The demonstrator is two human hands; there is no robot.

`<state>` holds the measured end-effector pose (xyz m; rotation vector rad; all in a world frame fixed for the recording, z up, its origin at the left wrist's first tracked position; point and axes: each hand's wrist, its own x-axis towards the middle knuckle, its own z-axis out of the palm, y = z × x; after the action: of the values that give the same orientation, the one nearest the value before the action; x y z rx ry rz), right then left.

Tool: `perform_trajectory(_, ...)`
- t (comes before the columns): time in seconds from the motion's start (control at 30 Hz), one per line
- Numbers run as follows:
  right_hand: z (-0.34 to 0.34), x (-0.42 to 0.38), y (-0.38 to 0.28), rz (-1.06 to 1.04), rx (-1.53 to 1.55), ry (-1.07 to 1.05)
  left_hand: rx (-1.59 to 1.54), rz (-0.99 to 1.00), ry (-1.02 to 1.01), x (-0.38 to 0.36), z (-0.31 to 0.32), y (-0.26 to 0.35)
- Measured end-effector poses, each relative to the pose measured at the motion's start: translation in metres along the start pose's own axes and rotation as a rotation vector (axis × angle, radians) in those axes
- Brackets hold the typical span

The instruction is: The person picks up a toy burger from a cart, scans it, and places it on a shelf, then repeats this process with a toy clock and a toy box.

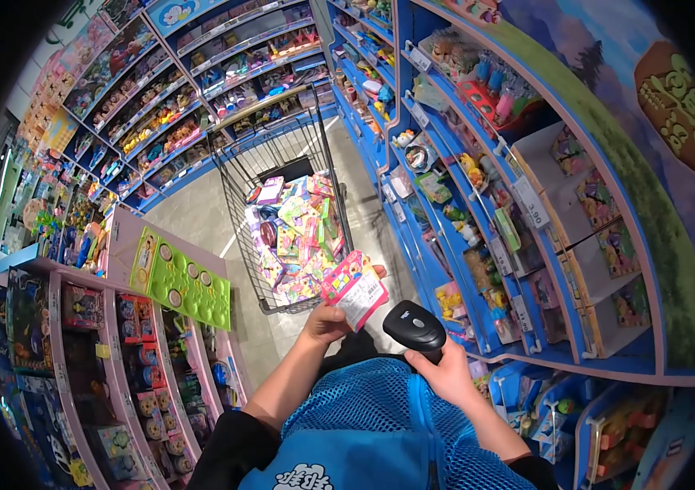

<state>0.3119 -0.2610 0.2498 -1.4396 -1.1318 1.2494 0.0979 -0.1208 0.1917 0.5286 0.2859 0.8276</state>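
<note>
Filling most of the view: a blue shelving unit [413, 273] on the right, a pink-edged rack [122, 384] at left, both stocked with toys. Wire shopping cart [294, 310] stands on the floor ahead, holding a heap of packaged toys [294, 220]. Blue mesh vest [347, 408] on the wearer, bottom centre. Green dimpled panel [188, 282] at the rack's end.

Left hand [327, 324] is closed on a pink package [342, 279], thumb in front, held up just past the cart's near end; not in the cart. Right hand [439, 353] is wrapped round a black scanner [414, 328], beside the package, not touching it. White label [364, 297] on the package faces up toward the wearer.

Step in hand, by my read: lining up label and scanner. Can't tell if it's reading; no beam visible. Next move calls for a steady left hand and the scanner's head turned squarely onto the label.
</note>
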Motion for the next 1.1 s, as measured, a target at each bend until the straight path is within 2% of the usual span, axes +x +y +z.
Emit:
perform_trajectory(0.77, 0.000, 0.012, -0.004, -0.042, -0.042, 0.067, 0.002, -0.030, -0.070, 0.025, 0.008, 0.006)
perform_trajectory(0.97, 0.003, 0.005, -0.012, -0.020, -0.022, 0.077, 0.091, -0.047, -0.101, 0.020, -0.002, 0.002)
perform_trajectory(1.1, 0.006, 0.001, -0.007, -0.077, -0.013, 0.136, 0.252, -0.097, -0.062, 0.013, 0.003, -0.007)
